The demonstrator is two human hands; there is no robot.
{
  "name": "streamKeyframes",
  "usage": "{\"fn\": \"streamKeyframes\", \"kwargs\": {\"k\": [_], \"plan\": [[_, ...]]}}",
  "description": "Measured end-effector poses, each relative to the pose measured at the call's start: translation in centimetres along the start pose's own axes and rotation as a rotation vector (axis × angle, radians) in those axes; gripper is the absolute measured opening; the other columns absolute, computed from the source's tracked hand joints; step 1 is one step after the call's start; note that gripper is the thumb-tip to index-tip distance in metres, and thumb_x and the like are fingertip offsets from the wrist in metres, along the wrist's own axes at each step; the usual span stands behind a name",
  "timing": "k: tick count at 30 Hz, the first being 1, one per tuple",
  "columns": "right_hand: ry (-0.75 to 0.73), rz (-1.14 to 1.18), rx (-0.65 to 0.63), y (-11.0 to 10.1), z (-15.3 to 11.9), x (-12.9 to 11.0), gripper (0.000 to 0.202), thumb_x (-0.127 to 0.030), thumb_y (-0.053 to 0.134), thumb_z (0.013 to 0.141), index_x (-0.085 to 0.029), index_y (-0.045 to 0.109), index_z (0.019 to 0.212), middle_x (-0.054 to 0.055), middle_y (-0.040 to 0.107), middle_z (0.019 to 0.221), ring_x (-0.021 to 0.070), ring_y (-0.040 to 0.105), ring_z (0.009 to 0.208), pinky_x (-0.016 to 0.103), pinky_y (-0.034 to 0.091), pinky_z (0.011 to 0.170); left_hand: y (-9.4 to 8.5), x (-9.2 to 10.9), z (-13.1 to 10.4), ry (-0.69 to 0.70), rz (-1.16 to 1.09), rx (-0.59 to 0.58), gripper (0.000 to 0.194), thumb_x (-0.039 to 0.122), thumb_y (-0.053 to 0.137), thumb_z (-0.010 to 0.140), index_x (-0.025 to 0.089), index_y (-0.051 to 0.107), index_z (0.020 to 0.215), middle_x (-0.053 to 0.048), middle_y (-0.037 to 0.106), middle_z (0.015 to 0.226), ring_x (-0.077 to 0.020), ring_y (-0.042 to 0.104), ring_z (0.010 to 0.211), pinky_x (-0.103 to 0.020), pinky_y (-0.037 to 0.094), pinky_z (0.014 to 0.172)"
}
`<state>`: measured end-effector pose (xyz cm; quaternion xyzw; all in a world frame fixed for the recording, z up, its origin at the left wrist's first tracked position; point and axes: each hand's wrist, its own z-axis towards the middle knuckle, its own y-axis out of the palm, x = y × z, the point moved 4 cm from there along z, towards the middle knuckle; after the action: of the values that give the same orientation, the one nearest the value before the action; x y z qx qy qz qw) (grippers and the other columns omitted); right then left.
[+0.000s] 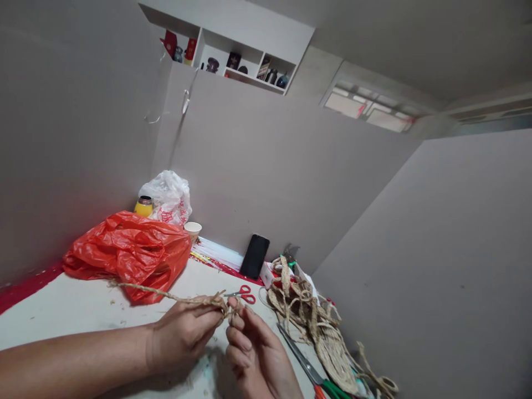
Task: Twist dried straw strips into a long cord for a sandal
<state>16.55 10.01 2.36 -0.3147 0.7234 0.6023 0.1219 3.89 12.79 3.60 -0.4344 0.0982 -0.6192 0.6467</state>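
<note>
Both hands work close together over the white table, on a tan length of twisted straw rope (166,293). My left hand (187,330) is closed around it, and the loose tail runs off leftward past the red bag. The fingers of my right hand (251,343) are curled and pinch the rope's frayed, looped end, just right of the left fingertips. Parts of the loop are hidden behind the fingers. Small red-handled scissors (246,293) lie just beyond the hands. Larger scissors (305,360) with green and orange handles lie to the right, blades pointing away.
Braided straw pieces (320,327) are heaped at the right. A black phone (255,256) leans against the back wall. At the left sit a red plastic bag (133,249), a white plastic bag (170,194), a yellow jar (143,206) and a paper cup (193,230).
</note>
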Motion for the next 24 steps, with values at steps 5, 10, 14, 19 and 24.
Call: {"fn": "streamKeyframes", "kwargs": {"k": [5, 10, 14, 19, 24], "plan": [[-0.248, -0.468, 0.053, -1.5, 1.2, -1.0, 0.028, -0.032, 0.073, 0.068, -0.013, 0.070, 0.088, -0.004, 0.050, 0.053, 0.0047, 0.038, 0.040, 0.017, 0.026, 0.038, 0.5, -0.3, 0.3, -0.076, -0.097, -0.039, 0.026, 0.013, 0.035, 0.089, 0.017, 0.059, 0.096, -0.009, 0.063, 0.101, -0.0164, 0.057, 0.098, -0.026, 0.042, 0.091], [-0.573, -1.026, 0.058, -2.3, 1.6, -2.9, 0.018, -0.029, 0.068, 0.070, -0.013, 0.075, 0.078, 0.000, 0.054, 0.053, 0.0090, 0.043, 0.046, 0.022, 0.035, 0.045, 0.9, -0.6, 0.6, -0.082, -0.202, 0.017, 0.023, 0.015, 0.036, 0.089, 0.016, 0.059, 0.089, -0.007, 0.062, 0.091, -0.0144, 0.057, 0.088, -0.025, 0.046, 0.082], [-0.618, -1.106, 0.029, -2.2, 1.4, -3.1, 0.019, -0.030, 0.066, 0.073, -0.016, 0.076, 0.080, 0.001, 0.057, 0.057, 0.0095, 0.045, 0.047, 0.022, 0.037, 0.045, 0.9, -0.6, 0.4, -0.066, -0.214, -0.040, 0.025, 0.014, 0.035, 0.089, 0.016, 0.059, 0.099, -0.007, 0.061, 0.099, -0.0142, 0.056, 0.094, -0.025, 0.045, 0.085], [-0.308, -1.054, -0.014, -2.9, 1.6, -3.0, 0.025, -0.036, 0.071, 0.070, -0.013, 0.074, 0.079, 0.002, 0.059, 0.055, 0.0102, 0.050, 0.044, 0.022, 0.039, 0.044, 0.9, -0.3, 0.3, -0.012, -0.157, -0.183, 0.030, 0.015, 0.037, 0.088, 0.021, 0.055, 0.110, -0.006, 0.058, 0.115, -0.0166, 0.056, 0.103, -0.029, 0.044, 0.091], [-0.486, -1.282, -0.064, -2.4, 1.2, -3.7, 0.016, -0.028, 0.066, 0.074, -0.015, 0.073, 0.071, 0.001, 0.057, 0.055, 0.0094, 0.048, 0.045, 0.022, 0.039, 0.046, 1.3, -0.6, 0.2, -0.012, -0.041, -0.271, 0.030, 0.014, 0.038, 0.087, 0.021, 0.053, 0.112, -0.006, 0.059, 0.115, -0.0178, 0.060, 0.095, -0.028, 0.048, 0.078]]}}
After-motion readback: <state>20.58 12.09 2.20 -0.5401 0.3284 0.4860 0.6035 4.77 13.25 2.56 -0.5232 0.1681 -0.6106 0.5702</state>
